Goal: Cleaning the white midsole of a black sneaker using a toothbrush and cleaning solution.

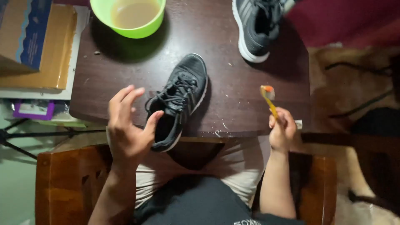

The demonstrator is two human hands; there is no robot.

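Dark brown wood makes up the small table (233, 104), seen from above, with a wooden chair (66, 179) under the seated person and dim carpet off to the right.

Two shoes are on the table. One black shoe (180, 99) with white sole edging lies near the front edge, its toe pointing away and its heel hanging slightly over the edge toward the person's lap; its black laces are loose. A second shoe (256, 25), grey-black with pale stripes and a white sole, sits at the far right of the tabletop, well apart from the first.

One green bowl (128, 16) holding cloudy tan liquid stands at the far edge, left of centre.

The left hand (127, 125) hovers beside the heel of the near shoe, fingers spread and curled, holding nothing; its thumb is just at the shoe's opening, though whether it touches cannot be told.

The right hand (283, 131) is closed around the handle of one yellow toothbrush (268, 98), which points up and away, its head tipped with orange and white. It is held above the table's front right part, clear of both shoes.

To the left of the table lie a cardboard box (25, 33) on a tan flat package (56, 50), and one purple-framed item (33, 110) below them.
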